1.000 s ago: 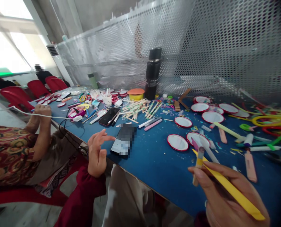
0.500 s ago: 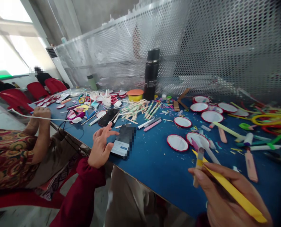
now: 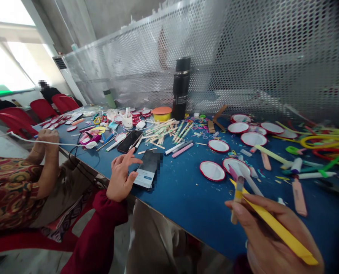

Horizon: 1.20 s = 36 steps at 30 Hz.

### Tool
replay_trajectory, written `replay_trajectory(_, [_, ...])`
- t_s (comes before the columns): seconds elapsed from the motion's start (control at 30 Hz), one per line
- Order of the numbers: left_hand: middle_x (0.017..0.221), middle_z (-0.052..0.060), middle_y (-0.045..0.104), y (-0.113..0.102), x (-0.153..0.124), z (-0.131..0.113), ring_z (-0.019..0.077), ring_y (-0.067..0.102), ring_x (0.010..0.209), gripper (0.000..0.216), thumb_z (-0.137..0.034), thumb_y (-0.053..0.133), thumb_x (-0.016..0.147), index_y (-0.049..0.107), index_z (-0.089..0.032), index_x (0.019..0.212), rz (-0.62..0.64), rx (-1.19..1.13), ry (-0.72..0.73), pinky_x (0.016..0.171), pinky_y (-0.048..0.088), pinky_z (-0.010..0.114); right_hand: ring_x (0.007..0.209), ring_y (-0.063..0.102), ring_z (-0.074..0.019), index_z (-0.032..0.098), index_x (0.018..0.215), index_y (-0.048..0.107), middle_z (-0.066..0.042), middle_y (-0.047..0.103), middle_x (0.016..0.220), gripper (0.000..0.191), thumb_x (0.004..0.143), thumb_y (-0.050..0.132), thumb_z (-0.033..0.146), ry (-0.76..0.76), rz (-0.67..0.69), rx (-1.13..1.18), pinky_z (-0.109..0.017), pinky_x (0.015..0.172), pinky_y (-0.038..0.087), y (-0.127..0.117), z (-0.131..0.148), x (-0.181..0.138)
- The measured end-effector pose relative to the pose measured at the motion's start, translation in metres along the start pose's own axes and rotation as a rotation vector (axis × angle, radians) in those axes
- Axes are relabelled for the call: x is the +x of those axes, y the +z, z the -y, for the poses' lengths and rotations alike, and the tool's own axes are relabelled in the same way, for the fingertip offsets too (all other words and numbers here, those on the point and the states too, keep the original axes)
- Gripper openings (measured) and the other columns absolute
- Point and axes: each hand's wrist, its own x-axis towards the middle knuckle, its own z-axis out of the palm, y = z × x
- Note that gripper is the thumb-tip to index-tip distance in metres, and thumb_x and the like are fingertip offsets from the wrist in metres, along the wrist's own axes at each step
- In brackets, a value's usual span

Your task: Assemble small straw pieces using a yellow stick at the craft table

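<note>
My left hand (image 3: 121,176) rests at the near edge of the blue table (image 3: 186,198), fingers apart, thumb touching the lit screen of a black phone (image 3: 147,168) that lies flat. My right hand (image 3: 272,236) is low at the right, closed round a long yellow strip (image 3: 274,227) and a short stick (image 3: 237,198) with a yellow band. Just beyond them lie small white paper plates with red rims (image 3: 212,171).
A person in a patterned top (image 3: 12,186) sits at my left, hands (image 3: 45,137) on the table edge with a white cable. Another phone (image 3: 129,140), craft sticks (image 3: 160,132), markers, a black flask (image 3: 181,88), an orange-lidded tub (image 3: 163,113) and a perforated metal screen (image 3: 243,57) lie beyond.
My left hand has moved forward from above the table edge onto the phone, thumb now on its screen. The right hand keeps the same grip, nearly still.
</note>
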Motion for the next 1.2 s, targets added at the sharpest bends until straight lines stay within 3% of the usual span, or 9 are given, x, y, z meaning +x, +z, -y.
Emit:
replay_trajectory(0.23, [0.118, 0.012, 0.075, 0.004, -0.007, 0.005, 0.0298, 0.059, 0.127, 0.081, -0.072, 0.025, 0.100, 0.031, -0.019, 0.160, -0.250, -0.067, 0.059, 0.114, 0.033, 0.051, 0.067, 0.070, -0.0190, 0.024, 0.098, 0.070, -0.005, 0.075, 0.085, 0.033, 0.079, 0.079, 0.049, -0.004, 0.015, 0.047, -0.032, 0.064, 0.062, -0.001, -0.010, -0.002])
replay_trajectory(0.37, [0.121, 0.013, 0.073, 0.006, -0.015, 0.000, 0.0295, 0.060, 0.126, 0.078, -0.069, 0.031, 0.100, 0.030, -0.020, 0.161, -0.285, -0.072, 0.071, 0.113, 0.036, 0.051, 0.066, 0.069, -0.0191, 0.024, 0.097, 0.070, -0.005, 0.075, 0.084, 0.034, 0.079, 0.080, 0.050, -0.016, 0.010, 0.046, -0.034, 0.064, 0.062, 0.000, -0.012, -0.002])
replay_trajectory(0.53, [0.127, 0.014, 0.071, 0.001, -0.012, -0.012, 0.0301, 0.057, 0.129, 0.082, -0.070, 0.028, 0.100, 0.020, -0.019, 0.165, -0.195, -0.045, 0.076, 0.114, 0.033, 0.051, 0.068, 0.070, -0.0195, 0.024, 0.101, 0.070, -0.005, 0.076, 0.089, 0.036, 0.078, 0.081, 0.051, -0.013, 0.010, 0.052, -0.035, 0.067, 0.062, -0.002, -0.014, -0.004])
replay_trajectory(0.73, [0.130, 0.010, 0.072, -0.009, 0.031, -0.008, 0.0297, 0.051, 0.134, 0.085, -0.072, 0.023, 0.100, 0.010, -0.022, 0.167, 0.103, 0.010, 0.100, 0.115, 0.027, 0.050, 0.068, 0.071, -0.0194, 0.023, 0.097, 0.070, -0.005, 0.077, 0.088, 0.037, 0.078, 0.080, 0.054, -0.015, 0.005, 0.034, -0.034, 0.066, 0.062, -0.003, -0.012, -0.004])
replay_trajectory(1.0, [0.134, 0.008, 0.071, 0.006, 0.051, 0.003, 0.0308, 0.045, 0.138, 0.079, -0.069, 0.023, 0.101, 0.014, -0.026, 0.167, 0.307, 0.026, 0.077, 0.115, 0.024, 0.052, 0.067, 0.072, -0.0203, 0.023, 0.098, 0.070, -0.005, 0.077, 0.087, 0.039, 0.078, 0.080, 0.055, -0.004, 0.003, 0.027, -0.035, 0.064, 0.062, -0.003, -0.011, -0.003])
replay_trajectory(1.1, [0.135, 0.008, 0.071, 0.007, 0.049, 0.006, 0.0314, 0.046, 0.139, 0.079, -0.070, 0.022, 0.101, 0.015, -0.028, 0.167, 0.309, 0.018, 0.058, 0.115, 0.024, 0.053, 0.066, 0.071, -0.0195, 0.024, 0.096, 0.070, -0.005, 0.077, 0.087, 0.039, 0.077, 0.080, 0.055, -0.001, 0.001, 0.027, -0.034, 0.063, 0.061, -0.003, -0.011, -0.003])
replay_trajectory(1.2, [0.136, 0.011, 0.070, 0.001, 0.045, 0.010, 0.0312, 0.046, 0.139, 0.084, -0.073, 0.019, 0.099, 0.013, -0.024, 0.167, 0.200, -0.008, 0.067, 0.116, 0.024, 0.053, 0.068, 0.071, -0.0193, 0.025, 0.099, 0.070, -0.005, 0.077, 0.089, 0.038, 0.077, 0.080, 0.055, 0.013, 0.002, 0.035, -0.033, 0.064, 0.060, -0.003, -0.012, -0.004])
